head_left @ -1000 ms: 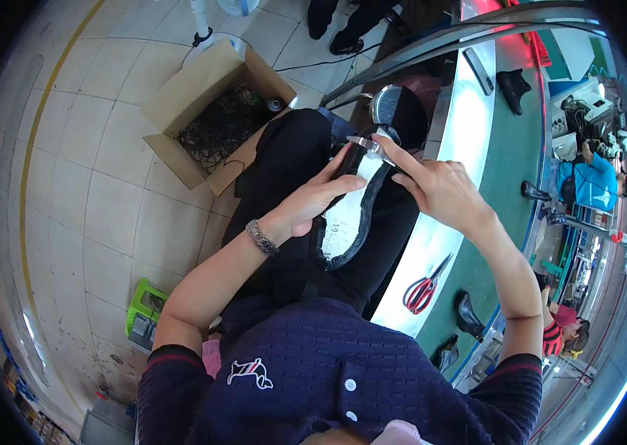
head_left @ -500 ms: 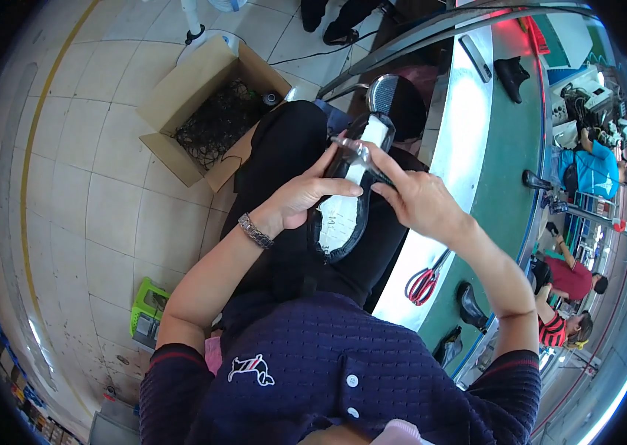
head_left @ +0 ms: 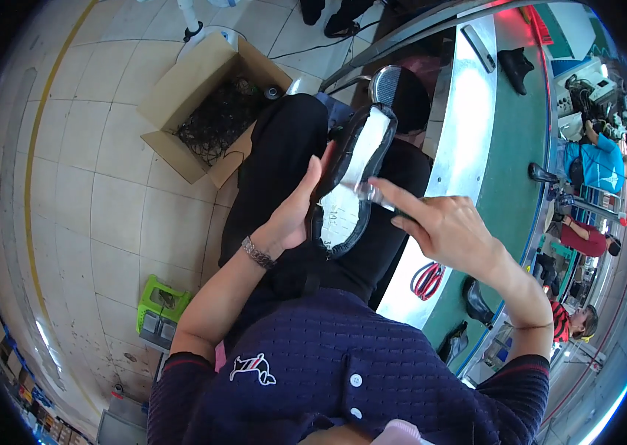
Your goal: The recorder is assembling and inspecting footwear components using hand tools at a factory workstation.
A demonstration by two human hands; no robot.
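A black shoe upper (head_left: 343,211) lies across my lap, its white underside facing up with a gathered black edge folded around it. My left hand (head_left: 292,215) supports its left side, the thumb raised and the other fingers partly hidden behind it. In my right hand (head_left: 450,228) is a small hand tool with a shiny metal head (head_left: 370,193), its grip hidden by my fingers. The metal head is over the middle of the white underside, blurred by motion; whether it touches I cannot tell. My right index finger stretches along the tool.
A cardboard box (head_left: 169,115) of dark tangled scraps stands on the left floor, with a green plastic stool (head_left: 156,300) nearer. To my right, a metal ledge (head_left: 453,159) bears red-handled scissors (head_left: 427,280). Beyond it a green conveyor belt (head_left: 510,159) carries black shoes. Co-workers sit farther right.
My right hand and the tool have shifted down along the shoe upper. My left thumb has come off the white underside, and that hand has moved to the shoe upper's left side.
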